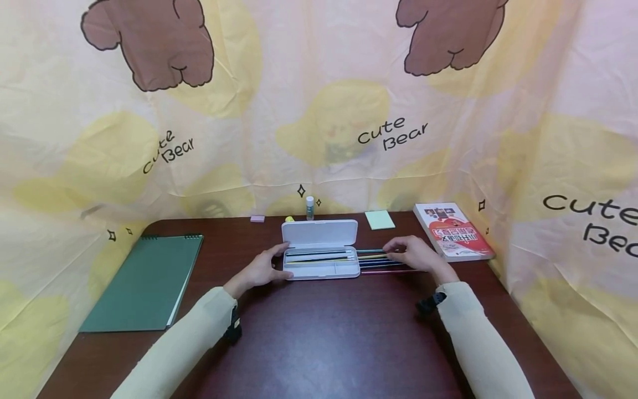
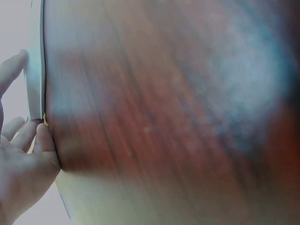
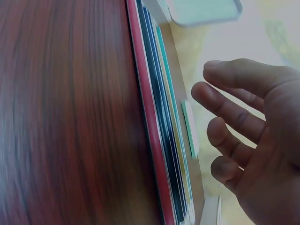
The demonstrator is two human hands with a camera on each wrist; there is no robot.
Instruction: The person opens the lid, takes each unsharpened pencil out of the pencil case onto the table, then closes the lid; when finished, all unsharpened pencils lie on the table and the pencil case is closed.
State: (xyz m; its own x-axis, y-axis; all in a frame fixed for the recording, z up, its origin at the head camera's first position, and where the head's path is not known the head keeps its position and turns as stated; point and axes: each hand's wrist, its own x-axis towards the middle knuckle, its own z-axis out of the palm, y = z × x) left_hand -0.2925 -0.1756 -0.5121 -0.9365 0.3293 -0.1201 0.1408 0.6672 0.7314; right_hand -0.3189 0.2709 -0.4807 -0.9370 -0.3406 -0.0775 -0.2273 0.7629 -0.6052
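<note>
Reaching over the near part of the dark wooden table (image 1: 319, 343), both sleeved arms are working at a white pencil case (image 1: 321, 270) lying open at mid-table, lid tipped back toward the far side. The left hand (image 1: 263, 270) is resting against the case's left end, fingers fairly straight and touching its edge, steadying rather than gripping. The right hand (image 1: 417, 254) is hovering just right of the case over a row of loose coloured pencils (image 1: 386, 265); in the right wrist view its fingers (image 3: 234, 117) are showing relaxed and spread, gripping nothing. A few pencils are already lying inside the case's far compartment, while the near compartment is looking bare. Judging by this, the packing is looking partly done: several in, a handful waiting outside. A green notebook (image 1: 144, 282) is lying well to the left, a red-covered book (image 1: 452, 231) to the far right. Farther back are sitting a green sticky pad (image 1: 379, 219), a small glue bottle (image 1: 310, 208), a pink eraser (image 1: 257, 219).
</note>
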